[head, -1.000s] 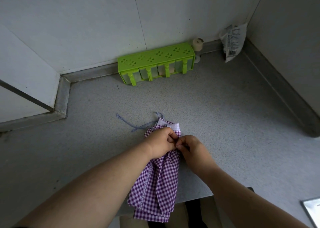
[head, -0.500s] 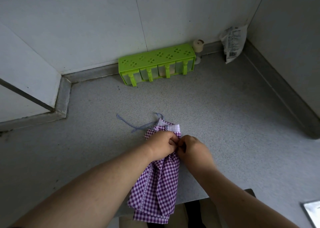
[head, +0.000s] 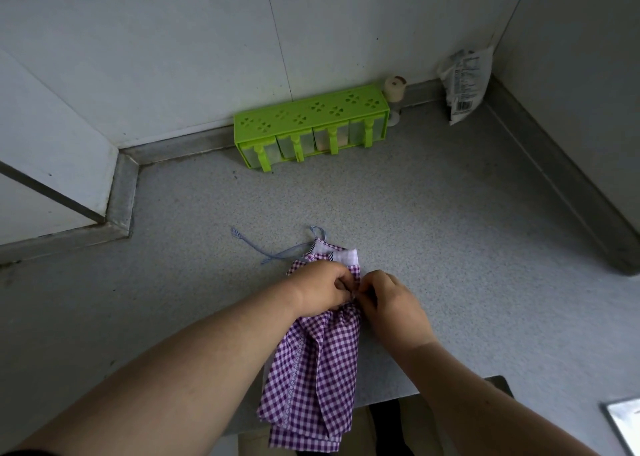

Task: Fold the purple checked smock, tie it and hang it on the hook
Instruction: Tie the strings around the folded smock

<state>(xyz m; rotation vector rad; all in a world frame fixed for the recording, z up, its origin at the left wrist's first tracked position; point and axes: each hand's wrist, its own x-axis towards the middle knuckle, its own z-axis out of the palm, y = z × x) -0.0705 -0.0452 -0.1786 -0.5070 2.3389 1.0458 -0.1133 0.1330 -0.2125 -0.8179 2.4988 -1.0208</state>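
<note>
Smock [head: 311, 369], purple checked, lies folded into a narrow strip on the grey counter [head: 450, 230], near end hanging over the edge. Folding appears done. Loose blue tie [head: 258, 249] trails far-left. Left hand [head: 320, 287] and right hand [head: 389, 301] meet at the gathered waist, fingers curled and pinching there; tying seems underway. No hook visible; hanging remains.

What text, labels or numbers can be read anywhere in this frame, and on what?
White packet leaning in the far right corner: dark print and what looks like a barcode block, too small and blurred to read.
Green spice rack: cut-out clover shapes only, no lettering.
Purple checked smock: woven pattern band, no words.
Nothing legible.
</note>
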